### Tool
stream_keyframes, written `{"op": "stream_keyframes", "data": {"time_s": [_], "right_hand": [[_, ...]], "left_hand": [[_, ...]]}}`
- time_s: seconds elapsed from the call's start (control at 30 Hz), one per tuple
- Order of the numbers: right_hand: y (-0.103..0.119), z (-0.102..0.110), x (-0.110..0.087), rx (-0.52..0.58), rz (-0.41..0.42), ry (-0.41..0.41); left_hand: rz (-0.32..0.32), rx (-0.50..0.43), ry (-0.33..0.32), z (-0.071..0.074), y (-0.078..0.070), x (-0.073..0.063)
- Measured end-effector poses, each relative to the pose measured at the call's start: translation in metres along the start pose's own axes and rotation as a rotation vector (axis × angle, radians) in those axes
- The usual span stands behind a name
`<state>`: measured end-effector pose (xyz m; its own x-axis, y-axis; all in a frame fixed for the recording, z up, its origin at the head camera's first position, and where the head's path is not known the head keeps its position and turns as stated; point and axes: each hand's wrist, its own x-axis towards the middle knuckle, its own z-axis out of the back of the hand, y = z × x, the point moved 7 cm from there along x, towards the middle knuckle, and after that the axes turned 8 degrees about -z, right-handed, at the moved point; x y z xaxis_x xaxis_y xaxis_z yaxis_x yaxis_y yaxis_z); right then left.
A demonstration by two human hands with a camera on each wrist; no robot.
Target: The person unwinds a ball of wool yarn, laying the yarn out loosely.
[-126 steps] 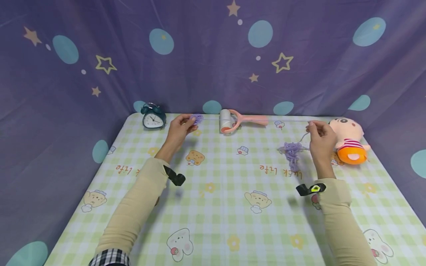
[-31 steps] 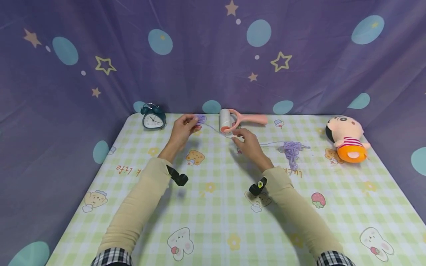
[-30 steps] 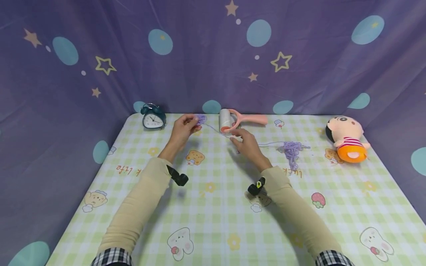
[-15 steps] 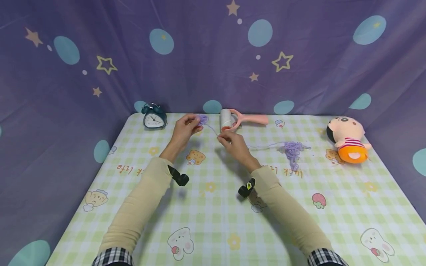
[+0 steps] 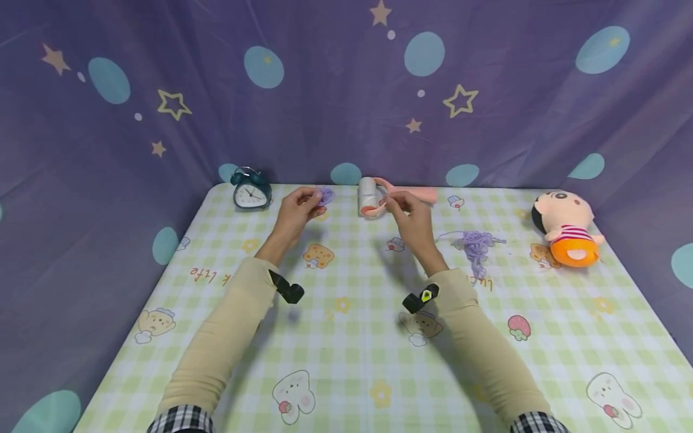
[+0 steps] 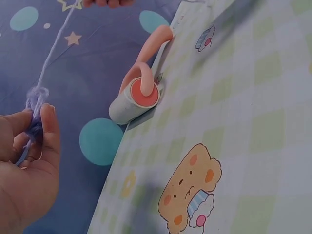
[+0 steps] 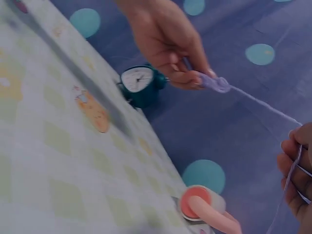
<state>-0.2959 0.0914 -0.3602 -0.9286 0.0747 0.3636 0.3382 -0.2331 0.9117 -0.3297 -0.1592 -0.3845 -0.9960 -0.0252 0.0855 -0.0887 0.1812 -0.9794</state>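
Note:
My left hand (image 5: 295,211) pinches a small wound bundle of purple yarn (image 5: 326,196) between thumb and fingers, above the far side of the table. From that bundle (image 6: 36,111) a strand runs taut to my right hand (image 5: 415,225), as both wrist views show. The right thumb and fingers pinch this strand (image 7: 265,105), and its slack end trails down past the palm. On the table, right of that hand, lies a loose tangled heap of purple yarn (image 5: 477,248) with a thin strand leading from it toward the hand.
Behind the hands a lint roller (image 5: 368,197) with a pink handle lies at the table's back edge. A dark green alarm clock (image 5: 251,193) stands at the back left. On the right lies a plush doll (image 5: 568,228). A purple curtain (image 5: 335,108) hangs behind the checked tablecloth (image 5: 346,343).
My right hand came left from beside the doll toward the left hand, then moved back right and up, drawing the strand taut. The left hand keeps the bundle in nearly the same place.

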Motion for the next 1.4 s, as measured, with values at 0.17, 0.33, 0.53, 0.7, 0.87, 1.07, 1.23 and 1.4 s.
{"op": "stream_keyframes", "data": {"time_s": [0.17,0.33,0.53,0.7,0.87,1.07,1.23,1.4], "right_hand": [[0.023,0.022,-0.004,-0.011,-0.013,-0.071],[0.026,0.040,-0.006,-0.011,-0.015,-0.118],[0.020,0.061,-0.008,-0.030,-0.018,-0.178],[0.019,0.073,-0.007,-0.032,-0.009,-0.230],[0.022,0.080,-0.005,-0.009,0.012,-0.254],[0.025,0.089,-0.003,0.018,0.017,-0.278],[0.025,0.098,0.000,0.054,0.012,-0.313],[0.021,0.112,0.003,0.104,-0.017,-0.357]], "left_hand": [[0.002,0.000,0.000,0.002,0.000,0.000],[0.000,-0.003,0.001,0.003,-0.002,-0.001],[0.001,0.004,0.001,0.003,-0.001,-0.001],[-0.005,0.006,0.015,0.002,-0.001,-0.001],[0.011,0.034,0.073,-0.003,0.000,-0.001],[0.043,0.109,0.164,-0.010,0.003,-0.005],[0.074,0.125,0.191,-0.012,0.004,-0.007],[0.067,0.139,0.196,-0.011,0.003,-0.007]]}}
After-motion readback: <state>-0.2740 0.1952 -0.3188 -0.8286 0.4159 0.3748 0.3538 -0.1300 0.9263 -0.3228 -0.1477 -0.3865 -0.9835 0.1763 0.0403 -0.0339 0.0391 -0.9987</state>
